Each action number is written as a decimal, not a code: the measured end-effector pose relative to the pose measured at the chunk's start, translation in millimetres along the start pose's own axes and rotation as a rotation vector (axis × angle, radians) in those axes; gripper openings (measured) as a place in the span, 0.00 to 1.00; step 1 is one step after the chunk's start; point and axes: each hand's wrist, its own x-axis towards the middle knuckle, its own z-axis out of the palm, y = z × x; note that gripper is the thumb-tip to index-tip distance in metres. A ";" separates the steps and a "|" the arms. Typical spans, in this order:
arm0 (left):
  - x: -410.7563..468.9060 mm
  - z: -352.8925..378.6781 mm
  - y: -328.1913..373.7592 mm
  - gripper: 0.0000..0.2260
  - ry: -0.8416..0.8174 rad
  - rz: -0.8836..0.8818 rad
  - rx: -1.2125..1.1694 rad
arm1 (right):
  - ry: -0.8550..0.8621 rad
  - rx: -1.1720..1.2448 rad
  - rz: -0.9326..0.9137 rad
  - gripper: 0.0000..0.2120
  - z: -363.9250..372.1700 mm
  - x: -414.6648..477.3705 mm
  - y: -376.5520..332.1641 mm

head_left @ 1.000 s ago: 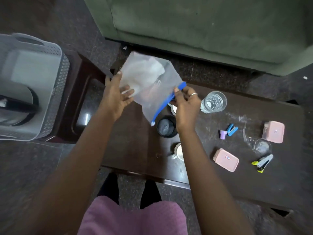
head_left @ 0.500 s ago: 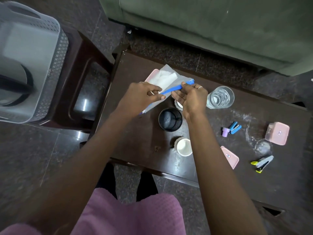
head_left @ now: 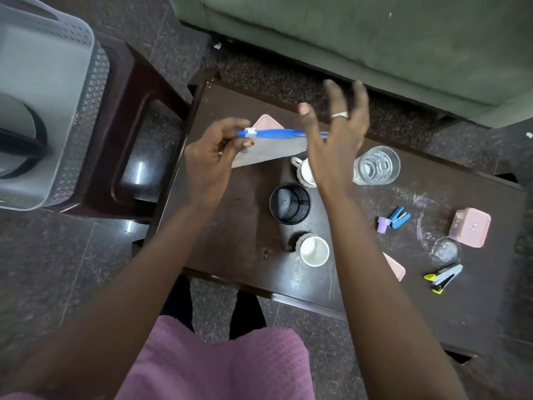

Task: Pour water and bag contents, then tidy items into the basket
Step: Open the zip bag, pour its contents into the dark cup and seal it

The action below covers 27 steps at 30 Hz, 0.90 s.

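Observation:
My left hand (head_left: 215,153) pinches the left end of a clear zip bag (head_left: 269,150) by its blue zipper strip and white slider, holding it flat above the dark table (head_left: 236,226). My right hand (head_left: 336,134) hovers over the bag's right end, fingers spread, holding nothing. A glass of water (head_left: 376,166) stands just right of that hand. The grey basket (head_left: 72,82) sits on a stool at the far left with a dark kettle inside.
On the table are a black mesh cup (head_left: 290,203), two white cups (head_left: 313,251), pink boxes (head_left: 470,230), a pink lid (head_left: 268,122) under the bag, blue and purple clips (head_left: 393,219), a stapler (head_left: 444,277) and a small glass dish (head_left: 446,249). A green sofa (head_left: 375,39) lies beyond.
The bag came down from upright to flat over the table. My right hand let go of the zipper and opened; my left hand moved to the zipper's left end.

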 end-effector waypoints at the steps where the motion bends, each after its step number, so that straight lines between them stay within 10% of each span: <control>1: 5.2 1.2 3.2 0.09 0.016 -0.007 -0.021 | -0.082 0.004 -0.156 0.22 0.8 -1.9 -7.3; 5: 21.1 2.9 11.4 0.09 0.036 0.035 -0.052 | -0.317 0.077 -0.393 0.17 12.0 -8.1 -30.8; 13: 34.0 4.4 3.6 0.08 0.064 -0.028 -0.139 | -0.223 0.337 -0.161 0.10 28.5 2.0 -47.3; 27: 51.8 -4.5 4.6 0.08 0.396 -0.135 -0.120 | -0.191 0.055 0.025 0.07 18.6 3.6 7.8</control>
